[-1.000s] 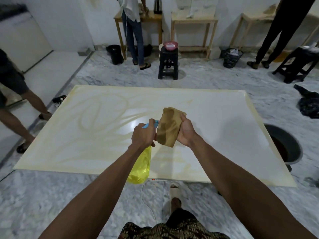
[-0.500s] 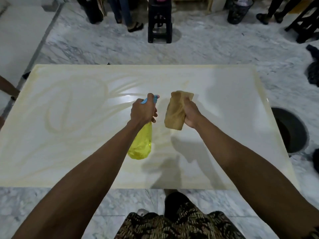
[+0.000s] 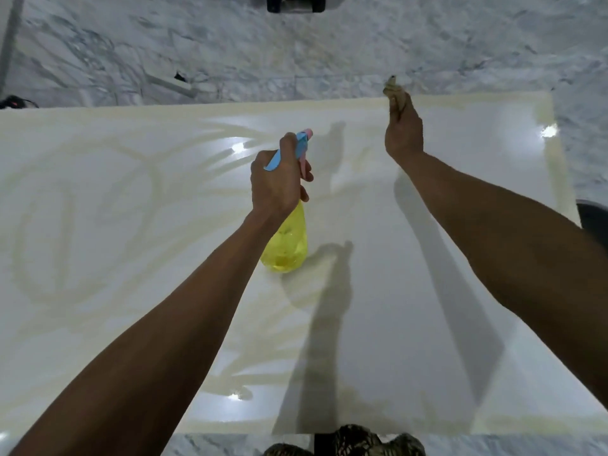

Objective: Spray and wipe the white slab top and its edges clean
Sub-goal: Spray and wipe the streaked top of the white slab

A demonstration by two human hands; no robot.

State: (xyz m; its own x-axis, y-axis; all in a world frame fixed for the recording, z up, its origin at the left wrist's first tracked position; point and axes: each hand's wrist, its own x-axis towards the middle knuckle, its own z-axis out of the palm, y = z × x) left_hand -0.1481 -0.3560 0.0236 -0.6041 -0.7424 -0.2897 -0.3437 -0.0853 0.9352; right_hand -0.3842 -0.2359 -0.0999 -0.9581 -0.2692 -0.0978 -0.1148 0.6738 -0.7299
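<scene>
The white slab point(image 3: 460, 225) lies flat below me, streaked with yellowish smears across its left half and along its rims. My left hand point(image 3: 279, 179) grips the neck of a yellow spray bottle point(image 3: 288, 248) with a blue and pink trigger head, held over the slab's middle. My right hand point(image 3: 404, 133) holds a bunched brown cloth point(image 3: 394, 92) near the slab's far edge; most of the cloth is hidden in the fist. Both arms cast shadows on the slab.
Grey marble floor point(image 3: 329, 51) surrounds the slab. The foot of a black stool point(image 3: 295, 3) shows at the top. A dark bucket's rim point(image 3: 594, 218) sits at the right edge, and a small dark object point(image 3: 14, 102) lies at the far left.
The view has tilted down and closer to the slab. My right hand has moved away from the bottle, forward and right to the far edge, with the cloth now bunched in it.
</scene>
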